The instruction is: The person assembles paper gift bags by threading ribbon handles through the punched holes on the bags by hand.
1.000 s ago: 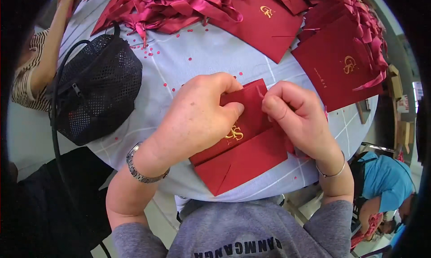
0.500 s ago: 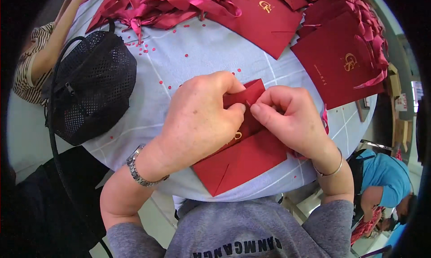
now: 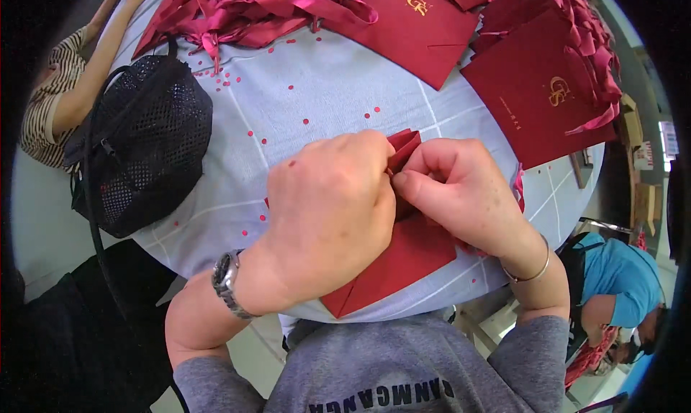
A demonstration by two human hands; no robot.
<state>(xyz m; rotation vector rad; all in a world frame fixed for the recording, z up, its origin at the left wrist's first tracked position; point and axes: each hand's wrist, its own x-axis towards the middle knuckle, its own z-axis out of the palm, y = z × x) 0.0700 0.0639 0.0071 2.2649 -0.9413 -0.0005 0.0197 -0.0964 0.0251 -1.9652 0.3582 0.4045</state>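
Observation:
A dark red paper bag point(image 3: 403, 258) lies flat at the near edge of the round table point(image 3: 317, 89). My left hand point(image 3: 327, 211) covers its left half and pinches its top edge. My right hand point(image 3: 461, 193) grips the same top edge from the right, fingers curled. The two hands meet over the bag's folded upper corner point(image 3: 404, 145). A watch sits on my left wrist, a thin bangle on my right. Most of the bag's top is hidden under the hands.
A black mesh bag point(image 3: 140, 150) rests at the table's left edge. Red ribbons point(image 3: 245, 10) are heaped at the far side, with several flat red bags point(image 3: 540, 89) to the right. Small red dots litter the cloth. Another person's arm point(image 3: 86, 75) reaches in at far left.
My hands have closed in over the bag's top edge, hiding the gold emblem that showed before. The bag has stayed in place at the table's edge.

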